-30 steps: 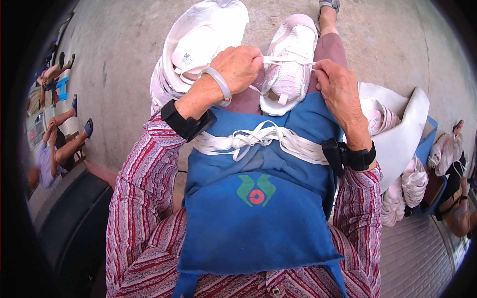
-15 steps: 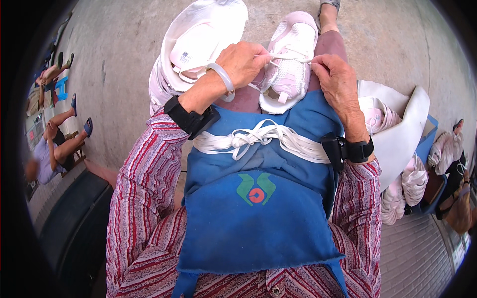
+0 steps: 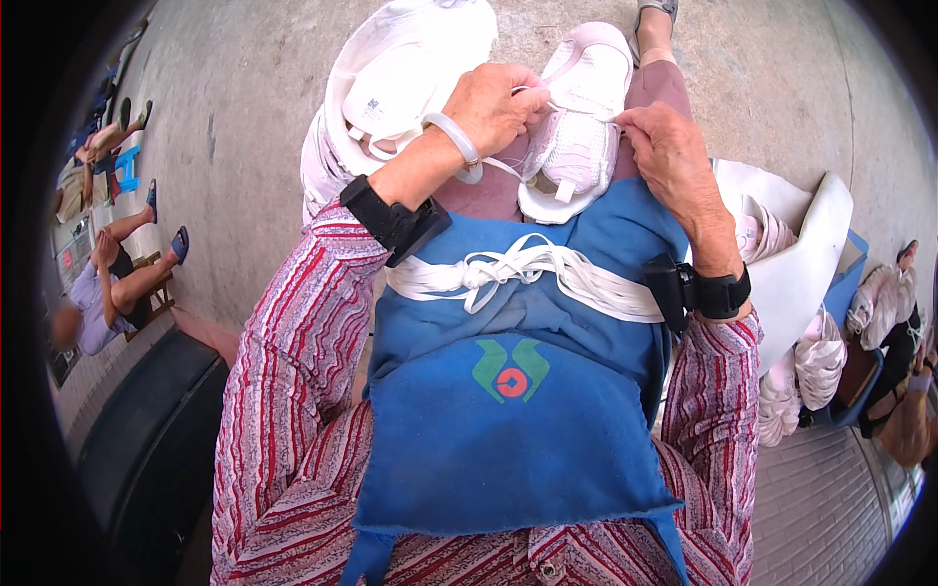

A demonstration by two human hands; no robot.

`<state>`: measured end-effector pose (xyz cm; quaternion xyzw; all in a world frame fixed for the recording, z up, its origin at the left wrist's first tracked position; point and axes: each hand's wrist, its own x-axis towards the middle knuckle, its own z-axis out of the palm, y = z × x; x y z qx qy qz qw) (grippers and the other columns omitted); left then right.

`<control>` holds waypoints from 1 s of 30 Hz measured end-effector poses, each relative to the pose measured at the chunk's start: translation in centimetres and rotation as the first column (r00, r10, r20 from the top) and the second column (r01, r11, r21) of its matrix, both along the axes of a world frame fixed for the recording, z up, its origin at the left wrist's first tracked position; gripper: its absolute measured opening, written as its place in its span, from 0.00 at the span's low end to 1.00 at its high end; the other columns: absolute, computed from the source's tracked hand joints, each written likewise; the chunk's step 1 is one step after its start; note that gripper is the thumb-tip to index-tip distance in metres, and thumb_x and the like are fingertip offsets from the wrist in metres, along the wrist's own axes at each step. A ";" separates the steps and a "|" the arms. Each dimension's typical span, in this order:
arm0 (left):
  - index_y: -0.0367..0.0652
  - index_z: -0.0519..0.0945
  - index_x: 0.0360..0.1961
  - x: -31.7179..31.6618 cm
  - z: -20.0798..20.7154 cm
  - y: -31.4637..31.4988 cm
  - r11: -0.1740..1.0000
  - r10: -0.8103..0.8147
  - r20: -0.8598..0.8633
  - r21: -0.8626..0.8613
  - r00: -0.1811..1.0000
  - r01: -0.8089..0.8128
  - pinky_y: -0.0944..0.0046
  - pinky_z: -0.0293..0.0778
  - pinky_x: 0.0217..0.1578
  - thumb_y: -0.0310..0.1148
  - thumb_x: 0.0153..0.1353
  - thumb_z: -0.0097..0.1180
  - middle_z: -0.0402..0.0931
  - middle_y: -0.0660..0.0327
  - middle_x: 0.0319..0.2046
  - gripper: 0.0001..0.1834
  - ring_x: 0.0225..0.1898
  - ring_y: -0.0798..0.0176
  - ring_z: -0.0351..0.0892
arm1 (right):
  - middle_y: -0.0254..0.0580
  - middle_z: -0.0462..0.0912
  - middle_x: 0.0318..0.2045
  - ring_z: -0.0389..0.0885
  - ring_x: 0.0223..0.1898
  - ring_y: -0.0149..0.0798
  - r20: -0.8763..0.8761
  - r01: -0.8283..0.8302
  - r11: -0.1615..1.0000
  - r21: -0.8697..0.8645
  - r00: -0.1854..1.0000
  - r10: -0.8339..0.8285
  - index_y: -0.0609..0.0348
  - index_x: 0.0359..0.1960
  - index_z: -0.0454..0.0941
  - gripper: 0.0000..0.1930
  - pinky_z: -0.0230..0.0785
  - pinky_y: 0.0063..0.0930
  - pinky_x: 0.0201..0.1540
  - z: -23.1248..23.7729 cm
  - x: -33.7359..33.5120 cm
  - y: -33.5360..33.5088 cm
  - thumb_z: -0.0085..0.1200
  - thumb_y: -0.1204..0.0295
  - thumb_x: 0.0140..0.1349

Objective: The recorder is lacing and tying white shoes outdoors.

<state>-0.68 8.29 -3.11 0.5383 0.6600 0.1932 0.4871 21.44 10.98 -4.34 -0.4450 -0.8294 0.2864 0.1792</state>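
Note:
A white and pale pink sneaker (image 3: 576,146) rests on my lap, its toe pointing away from me. My left hand (image 3: 496,105), at the sneaker's left side, pinches a white shoelace (image 3: 503,168). On the other side my right hand (image 3: 669,146) is closed, thumb and forefinger together on a lace end at the sneaker's upper edge. The lace runs across the shoe between both hands. A bundle of white laces (image 3: 518,273) lies tied across my blue apron (image 3: 508,439), below the sneaker.
At the left, a white container (image 3: 464,49) holds pale shoe parts. A white bin (image 3: 816,234) with more pink-white shoes stands at the right, beside a blue crate (image 3: 852,256). Several people sit at both edges; a blue stool (image 3: 127,168) is far left.
My left hand has moved slightly up and right, with the lace in its fingers. The lace loops over the shoe are pulled straighter. The whole view has shifted a little.

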 end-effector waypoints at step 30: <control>0.36 0.78 0.31 1.0 -1.4 0.8 0.923 -0.071 -0.357 0.332 0.932 0.197 0.65 0.73 0.29 0.38 0.57 0.55 0.77 0.57 0.19 0.13 0.24 0.64 0.78 | 0.58 0.77 0.23 0.77 0.28 0.56 -0.019 0.061 0.995 -0.083 0.998 -0.063 0.67 0.26 0.74 0.09 0.69 0.42 0.34 -0.7 -1.2 0.2 0.48 0.72 0.56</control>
